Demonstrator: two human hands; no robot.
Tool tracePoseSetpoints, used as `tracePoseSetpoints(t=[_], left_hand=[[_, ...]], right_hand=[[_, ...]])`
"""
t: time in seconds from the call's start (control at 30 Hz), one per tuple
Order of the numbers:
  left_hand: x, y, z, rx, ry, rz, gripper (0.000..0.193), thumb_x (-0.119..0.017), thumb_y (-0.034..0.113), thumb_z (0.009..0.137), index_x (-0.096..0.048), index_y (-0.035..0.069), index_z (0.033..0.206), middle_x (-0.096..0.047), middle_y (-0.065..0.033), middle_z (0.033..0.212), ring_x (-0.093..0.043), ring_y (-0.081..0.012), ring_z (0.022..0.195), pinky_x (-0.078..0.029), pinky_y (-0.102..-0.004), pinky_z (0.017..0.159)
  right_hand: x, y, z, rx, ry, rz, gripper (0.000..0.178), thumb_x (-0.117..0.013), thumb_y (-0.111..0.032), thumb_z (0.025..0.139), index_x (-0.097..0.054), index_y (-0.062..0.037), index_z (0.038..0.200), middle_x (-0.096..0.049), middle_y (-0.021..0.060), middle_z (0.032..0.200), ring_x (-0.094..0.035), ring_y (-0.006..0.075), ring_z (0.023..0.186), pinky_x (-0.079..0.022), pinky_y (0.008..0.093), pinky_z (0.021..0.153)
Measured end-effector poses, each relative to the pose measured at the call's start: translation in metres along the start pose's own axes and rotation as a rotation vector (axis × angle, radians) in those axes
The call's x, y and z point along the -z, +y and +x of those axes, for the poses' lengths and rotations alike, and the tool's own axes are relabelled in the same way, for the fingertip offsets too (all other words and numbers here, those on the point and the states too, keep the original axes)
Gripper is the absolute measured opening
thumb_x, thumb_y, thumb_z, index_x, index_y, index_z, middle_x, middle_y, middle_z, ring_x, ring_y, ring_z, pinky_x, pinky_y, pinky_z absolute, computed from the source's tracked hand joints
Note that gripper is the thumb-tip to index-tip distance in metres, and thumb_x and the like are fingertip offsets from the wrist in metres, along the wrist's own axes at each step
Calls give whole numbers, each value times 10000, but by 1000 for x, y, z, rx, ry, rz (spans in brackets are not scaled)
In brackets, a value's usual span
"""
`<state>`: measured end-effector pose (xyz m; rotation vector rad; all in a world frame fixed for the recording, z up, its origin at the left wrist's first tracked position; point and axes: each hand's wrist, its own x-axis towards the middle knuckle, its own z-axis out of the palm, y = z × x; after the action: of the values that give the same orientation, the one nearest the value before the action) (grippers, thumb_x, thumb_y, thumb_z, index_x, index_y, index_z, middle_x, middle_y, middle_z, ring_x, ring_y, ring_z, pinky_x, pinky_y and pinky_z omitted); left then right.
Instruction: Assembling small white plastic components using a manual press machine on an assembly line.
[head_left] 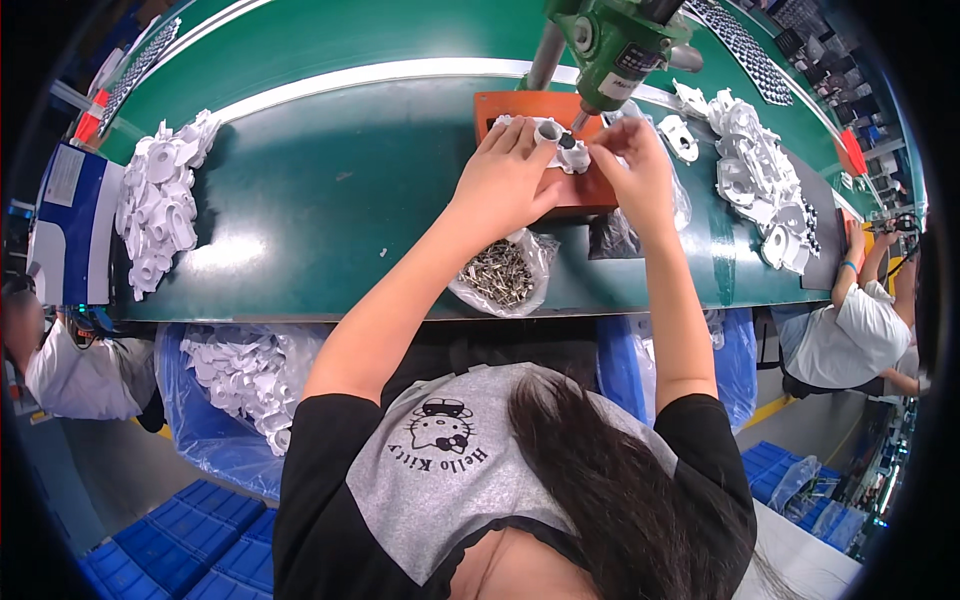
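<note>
A white plastic part (572,159) with a round collar and a small black piece sits on the orange-red block (497,103). My left hand (508,172) lies over its left side, fingers curled round it and thumb by the collar. At its right side my right hand (636,165) is closed, thumb and fingertips pinched together; what lies between them is too small to make out. The metal tip (581,121) of a green bench machine (625,55) points down just above the part, between my hands.
An open bag of small metal screws or pins (498,275) lies before the block, with a bag of black pieces (612,236) beside it. White parts are heaped left (160,200) and right (750,175). A lined bin (240,380) stands below the table edge. Co-workers sit either side.
</note>
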<state>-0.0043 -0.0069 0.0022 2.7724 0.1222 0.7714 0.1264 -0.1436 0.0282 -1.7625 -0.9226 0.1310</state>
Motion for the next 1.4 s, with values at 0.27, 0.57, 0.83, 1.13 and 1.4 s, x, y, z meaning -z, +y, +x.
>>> tracePoseSetpoints(t=[0.27, 0.57, 0.83, 1.13, 1.4], left_hand=[[-4, 0, 0, -41, 90, -54, 396, -618, 293, 782, -556, 100, 1122, -546, -255, 1167, -483, -402, 1160, -335, -471, 1029], [-4, 6, 4, -29, 110, 43, 382, -631, 283, 785, -555, 108, 1115, -563, -187, 1142, -502, -356, 1135, -388, -447, 985], [-5, 13, 10, 42, 59, 2, 380, -671, 288, 720, -599, 96, 1040, -576, -240, 1056, -533, -397, 1071, -396, -453, 970], [3, 1, -2, 4, 13, -33, 468, -635, 314, 804, -486, 37, 1151, -492, -233, 1263, -449, -374, 1212, -362, -434, 1015], [0, -2, -4, 5, 6, -28, 498, -639, 326, 798, -475, -16, 1121, -456, -246, 1296, -426, -379, 1231, -342, -434, 1032]], right_hand=[[-18, 16, 17, -23, 24, -47, 300, -648, -4, 779, -543, 3, 1060, -649, 50, 894, -619, 107, 811, -490, 252, 750], [-21, 12, 19, 12, 37, -50, 239, -680, -85, 758, -542, 17, 924, -659, 118, 812, -657, 183, 742, -505, 296, 675], [-19, 13, 15, 28, 21, -107, 343, -660, -25, 774, -541, -17, 1096, -663, 46, 890, -609, 93, 774, -473, 242, 690], [-21, 13, 14, 72, 28, -107, 357, -640, 3, 784, -509, -28, 1114, -647, 28, 855, -610, 86, 776, -448, 223, 653], [-23, 10, 14, 30, 32, -97, 334, -641, 3, 784, -469, -31, 1068, -639, 26, 832, -609, 81, 758, -445, 226, 650]])
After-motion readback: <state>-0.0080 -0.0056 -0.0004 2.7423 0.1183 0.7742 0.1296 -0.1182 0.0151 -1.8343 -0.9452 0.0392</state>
